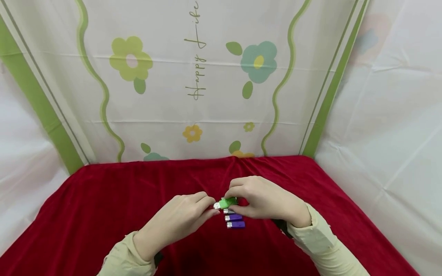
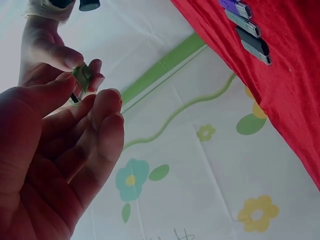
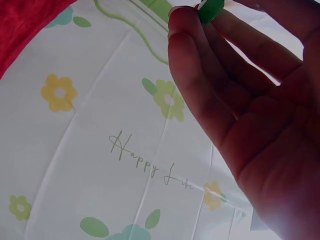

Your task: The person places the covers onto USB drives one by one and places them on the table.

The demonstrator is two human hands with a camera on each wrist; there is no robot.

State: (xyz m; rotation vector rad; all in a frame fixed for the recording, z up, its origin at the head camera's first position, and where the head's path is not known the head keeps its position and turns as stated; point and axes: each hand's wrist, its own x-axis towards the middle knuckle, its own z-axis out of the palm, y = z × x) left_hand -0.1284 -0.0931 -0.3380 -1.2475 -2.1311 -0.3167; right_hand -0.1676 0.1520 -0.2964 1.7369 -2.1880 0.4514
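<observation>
In the head view my right hand [image 1: 260, 197] pinches the body of a green USB stick [image 1: 228, 202] between thumb and fingers, above the red cloth. My left hand [image 1: 183, 211] meets it from the other side, thumb and fingertips at its silver end. The left wrist view shows the green USB stick [image 2: 82, 76] between both hands, its silver end mostly covered by the left fingertips. Only a green edge shows at the fingertips in the right wrist view. Below the hands lie two purple USB sticks [image 1: 236, 225] and a grey one [image 1: 227, 211], partly hidden by the right hand.
A red velvet cloth [image 1: 138, 199] covers the table. In the left wrist view a dark and grey USB stick [image 2: 254, 45] lies at the end of the row. White curtain walls [image 1: 165, 76] with printed flowers stand behind and at both sides.
</observation>
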